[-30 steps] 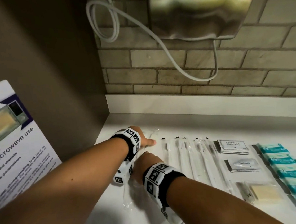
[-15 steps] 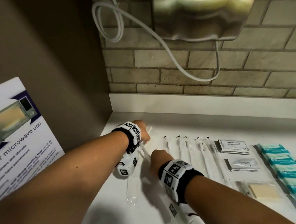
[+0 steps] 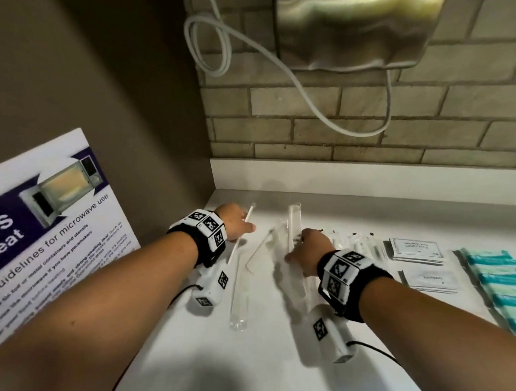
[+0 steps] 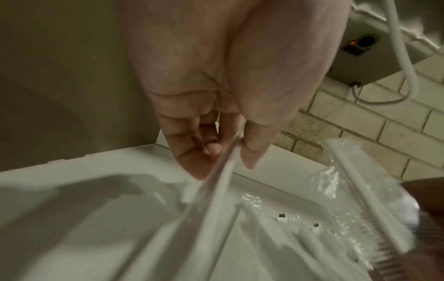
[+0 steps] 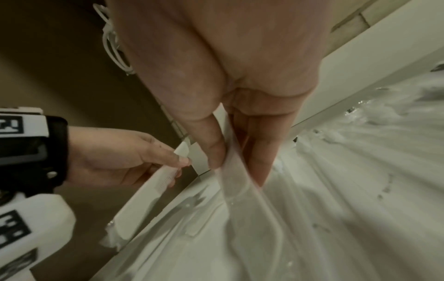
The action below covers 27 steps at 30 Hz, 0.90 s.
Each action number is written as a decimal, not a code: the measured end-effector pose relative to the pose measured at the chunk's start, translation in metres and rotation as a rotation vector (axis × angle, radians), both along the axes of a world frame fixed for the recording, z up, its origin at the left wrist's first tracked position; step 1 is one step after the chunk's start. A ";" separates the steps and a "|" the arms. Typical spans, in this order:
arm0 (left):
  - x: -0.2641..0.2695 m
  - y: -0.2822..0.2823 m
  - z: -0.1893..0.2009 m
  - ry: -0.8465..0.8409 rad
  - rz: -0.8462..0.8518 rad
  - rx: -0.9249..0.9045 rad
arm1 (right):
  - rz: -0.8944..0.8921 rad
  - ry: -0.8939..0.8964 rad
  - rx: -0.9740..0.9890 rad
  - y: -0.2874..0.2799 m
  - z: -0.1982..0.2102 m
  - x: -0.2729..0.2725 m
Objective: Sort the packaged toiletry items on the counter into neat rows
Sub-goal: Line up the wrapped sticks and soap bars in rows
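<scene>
Hands each pinching one wrapped comb, left hand [image 3: 235, 221] near the counter's [image 3: 267, 367] back left corner, right hand [image 3: 310, 248] beside it; slippery wrap could slide free.

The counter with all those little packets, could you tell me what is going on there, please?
A person is sorting wrapped toiletries on the white counter. The left hand pinches one clear-wrapped comb near its far end, and the right hand pinches a second wrapped comb; both are lifted at those ends. To the right, wrapped toothbrushes, white sachets and teal packets already lie in rows.
</scene>
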<state>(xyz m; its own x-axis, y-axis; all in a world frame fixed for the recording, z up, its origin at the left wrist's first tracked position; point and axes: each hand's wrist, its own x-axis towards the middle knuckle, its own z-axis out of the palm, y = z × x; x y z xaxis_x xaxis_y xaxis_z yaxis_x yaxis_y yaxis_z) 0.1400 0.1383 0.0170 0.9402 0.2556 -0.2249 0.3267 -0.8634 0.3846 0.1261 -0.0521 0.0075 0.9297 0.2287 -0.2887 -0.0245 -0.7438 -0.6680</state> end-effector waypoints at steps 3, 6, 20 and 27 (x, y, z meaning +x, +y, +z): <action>-0.013 0.007 -0.005 -0.006 0.058 0.002 | 0.033 0.019 0.025 0.005 -0.002 -0.001; -0.024 0.019 -0.011 -0.005 0.141 0.023 | 0.073 0.011 0.024 0.013 -0.002 -0.001; -0.017 0.037 -0.033 0.000 0.065 0.113 | -0.052 -0.029 -0.001 0.032 0.001 0.002; -0.010 -0.015 -0.028 -0.024 -0.191 0.095 | -0.104 -0.066 0.030 0.013 0.007 -0.007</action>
